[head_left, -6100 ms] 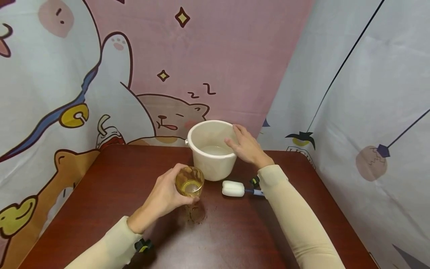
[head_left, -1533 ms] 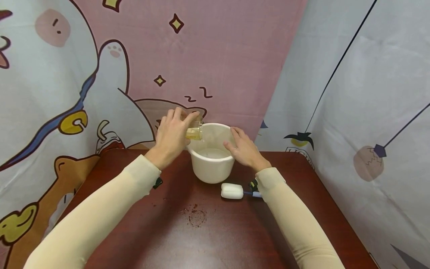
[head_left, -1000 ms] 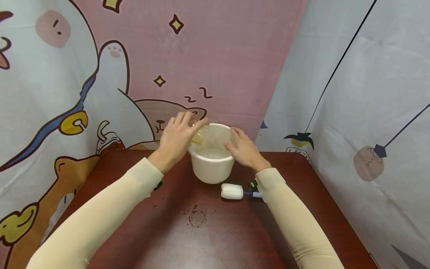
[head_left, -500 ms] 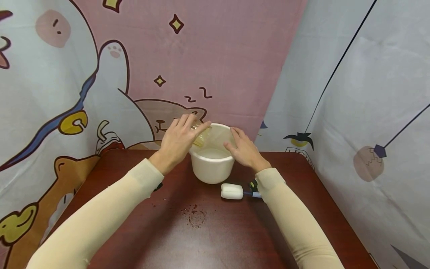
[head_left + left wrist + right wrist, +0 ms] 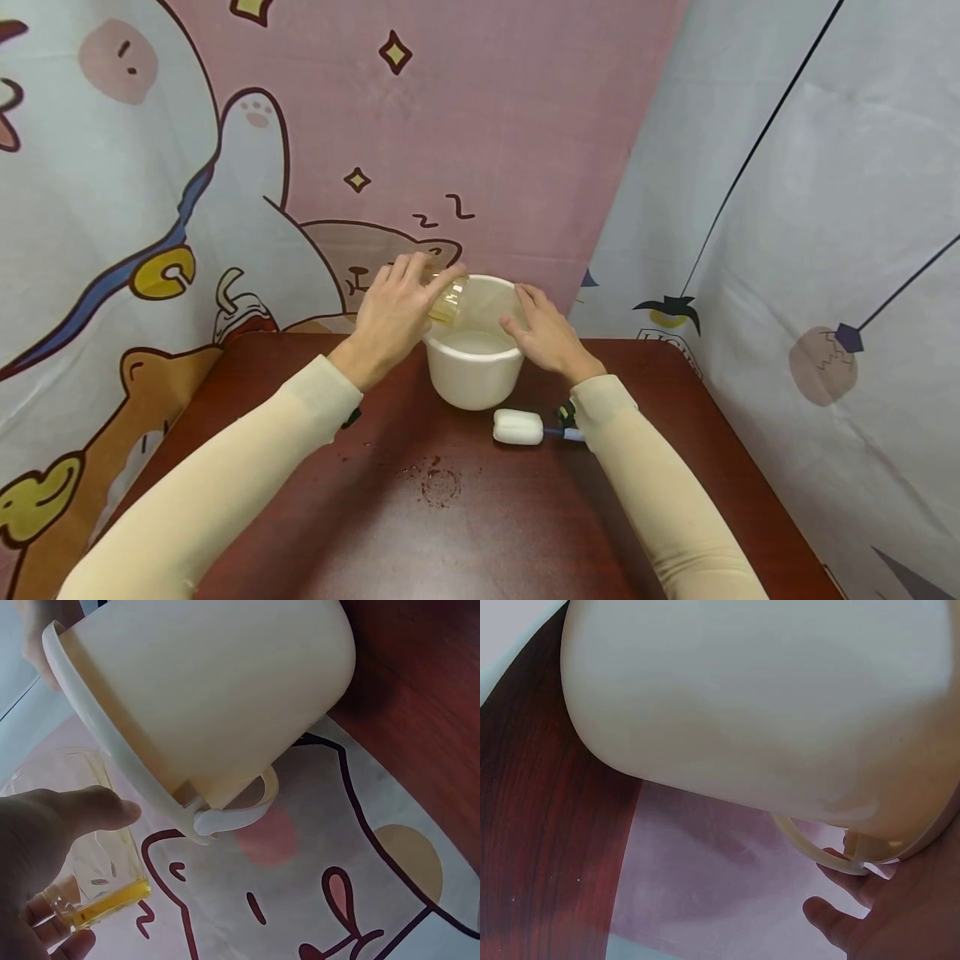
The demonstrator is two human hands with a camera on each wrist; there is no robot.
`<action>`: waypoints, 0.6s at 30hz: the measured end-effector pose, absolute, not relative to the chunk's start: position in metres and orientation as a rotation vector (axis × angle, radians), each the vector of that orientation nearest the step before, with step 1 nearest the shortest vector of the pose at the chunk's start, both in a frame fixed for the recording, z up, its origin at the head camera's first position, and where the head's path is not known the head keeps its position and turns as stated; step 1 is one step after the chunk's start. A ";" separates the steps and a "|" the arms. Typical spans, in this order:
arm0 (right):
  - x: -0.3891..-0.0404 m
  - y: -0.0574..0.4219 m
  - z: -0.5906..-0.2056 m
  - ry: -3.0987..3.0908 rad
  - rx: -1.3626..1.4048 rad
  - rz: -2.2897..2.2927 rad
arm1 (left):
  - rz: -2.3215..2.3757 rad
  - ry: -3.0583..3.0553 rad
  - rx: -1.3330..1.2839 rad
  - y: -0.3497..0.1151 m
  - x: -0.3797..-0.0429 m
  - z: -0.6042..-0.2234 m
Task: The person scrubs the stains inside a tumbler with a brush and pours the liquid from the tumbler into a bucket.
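My left hand (image 5: 393,312) holds a clear yellowish glass (image 5: 450,302) tipped on its side above the left rim of a cream-white bucket (image 5: 472,383), mouth turned toward the inside. The left wrist view shows thumb and fingers around the glass (image 5: 105,851), with a yellow band near its base; I cannot tell liquid from tinted glass there. Pale liquid (image 5: 476,342) covers the bucket's bottom. My right hand (image 5: 551,333) grips the right rim, thumb toward the inside. In the right wrist view, its fingers lie by the bucket's handle (image 5: 810,849), partly hidden.
A white sponge brush (image 5: 517,427) with a blue handle lies on the dark red table (image 5: 480,550) before the bucket, partly behind the right sleeve. A wet ring (image 5: 440,487) and droplets mark the tabletop. Printed cloth (image 5: 510,150) hangs close behind the bucket.
Earlier the glass was upright in my left hand before the bucket. It has risen to the bucket's left rim and tipped over. Lately it has shifted only slightly. The right hand stays on the rim.
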State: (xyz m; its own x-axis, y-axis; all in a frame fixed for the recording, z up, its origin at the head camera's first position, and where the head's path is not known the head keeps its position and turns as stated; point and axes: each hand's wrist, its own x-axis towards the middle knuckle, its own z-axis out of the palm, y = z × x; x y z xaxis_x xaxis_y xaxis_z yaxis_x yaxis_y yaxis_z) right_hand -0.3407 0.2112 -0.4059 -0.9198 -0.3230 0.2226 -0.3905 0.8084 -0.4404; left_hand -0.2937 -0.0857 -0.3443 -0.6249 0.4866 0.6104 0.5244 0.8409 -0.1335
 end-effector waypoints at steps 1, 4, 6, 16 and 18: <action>-0.341 0.211 -0.406 -2.855 0.567 0.740 | -0.093 -2.368 -0.726 -0.086 -0.293 -0.345; -0.340 0.211 -0.405 -2.854 0.571 0.737 | -0.158 -2.398 -0.696 -0.089 -0.292 -0.346; -0.340 0.210 -0.405 -2.853 0.573 0.739 | -0.208 -2.417 -0.671 -0.092 -0.292 -0.347; -0.340 0.211 -0.405 -2.851 0.572 0.761 | -0.390 -2.391 -0.599 -0.104 -0.285 -0.353; -0.339 0.211 -0.405 -2.853 0.569 0.766 | -0.429 -2.382 -0.597 -0.106 -0.282 -0.354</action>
State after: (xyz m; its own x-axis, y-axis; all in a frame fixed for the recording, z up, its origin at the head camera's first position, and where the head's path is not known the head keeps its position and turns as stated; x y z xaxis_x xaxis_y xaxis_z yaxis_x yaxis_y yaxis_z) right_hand -0.3394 0.2107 -0.4052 -0.9201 -0.3231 0.2214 -0.3905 0.7997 -0.4560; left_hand -0.2821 -0.1058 -0.3536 -0.6940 0.3071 0.6512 0.5151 0.8437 0.1511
